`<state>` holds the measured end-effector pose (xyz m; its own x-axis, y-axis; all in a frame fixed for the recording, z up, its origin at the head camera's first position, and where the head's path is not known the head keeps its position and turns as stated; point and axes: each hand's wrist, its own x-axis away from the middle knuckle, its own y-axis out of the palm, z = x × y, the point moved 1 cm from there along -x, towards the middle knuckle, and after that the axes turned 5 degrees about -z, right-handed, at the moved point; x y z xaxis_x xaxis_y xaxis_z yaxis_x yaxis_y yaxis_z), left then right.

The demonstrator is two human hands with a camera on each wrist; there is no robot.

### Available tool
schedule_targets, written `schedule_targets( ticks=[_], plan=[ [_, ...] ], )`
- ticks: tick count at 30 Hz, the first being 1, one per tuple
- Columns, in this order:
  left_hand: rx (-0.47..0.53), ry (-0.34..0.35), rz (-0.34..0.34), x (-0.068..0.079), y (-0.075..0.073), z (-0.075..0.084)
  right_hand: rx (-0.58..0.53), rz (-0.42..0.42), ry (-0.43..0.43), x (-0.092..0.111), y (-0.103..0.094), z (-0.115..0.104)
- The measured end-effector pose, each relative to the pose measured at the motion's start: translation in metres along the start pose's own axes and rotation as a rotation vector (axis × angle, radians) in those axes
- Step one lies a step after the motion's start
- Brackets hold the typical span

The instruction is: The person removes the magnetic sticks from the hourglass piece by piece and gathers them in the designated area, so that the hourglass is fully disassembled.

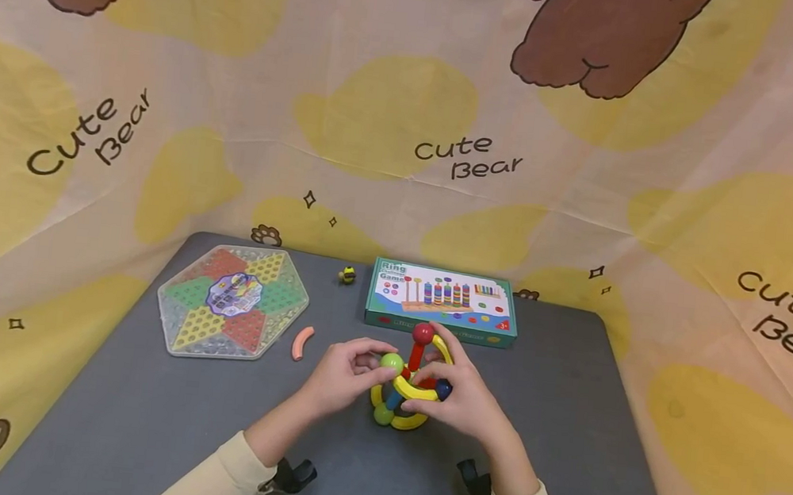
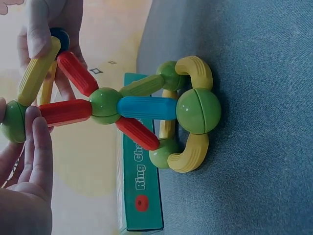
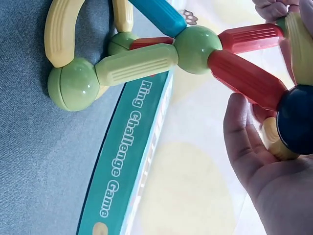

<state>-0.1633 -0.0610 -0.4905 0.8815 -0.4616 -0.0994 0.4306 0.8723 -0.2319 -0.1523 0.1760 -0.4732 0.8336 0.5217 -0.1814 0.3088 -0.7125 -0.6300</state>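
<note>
In the head view, your forearms converge on the ball-and-rod structure [image 1: 394,399], standing on the grey table [image 1: 565,431]. Your left hand [image 1: 349,372] pinches its upper green ball [image 1: 392,363]; your right hand [image 1: 468,394] grips the opposite side, by the dark blue ball [image 1: 443,389]. Behind stands the game box [image 1: 443,304]; leftward lie a pink curved piece [image 1: 301,343], a bee toy [image 1: 347,275] and a hexagonal board [image 1: 233,303].

In the left wrist view, your right thumb presses a yellow rod [image 2: 36,71] beside the blue ball.

In the right wrist view, your right fingers curl behind that ball, which partly hides them.
</note>
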Motion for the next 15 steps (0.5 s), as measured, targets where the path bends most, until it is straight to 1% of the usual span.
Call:
schedule_targets(
  ticks=[6,10,15],
  plan=[
    [-0.002,0.011,-0.008,-0.0014,-0.001,0.0002,0.017,-0.005,-0.008,-0.0014,-0.0006,-0.0006],
    [0.018,0.022,-0.018,-0.002,-0.0026,-0.0013,0.013,-0.004,-0.002,-0.0013,-0.0014,-0.0005],
    [0.044,0.008,-0.023,-0.0023,-0.0055,-0.0035,-0.002,0.005,-0.003,-0.0008,-0.002,-0.0001]
  ],
)
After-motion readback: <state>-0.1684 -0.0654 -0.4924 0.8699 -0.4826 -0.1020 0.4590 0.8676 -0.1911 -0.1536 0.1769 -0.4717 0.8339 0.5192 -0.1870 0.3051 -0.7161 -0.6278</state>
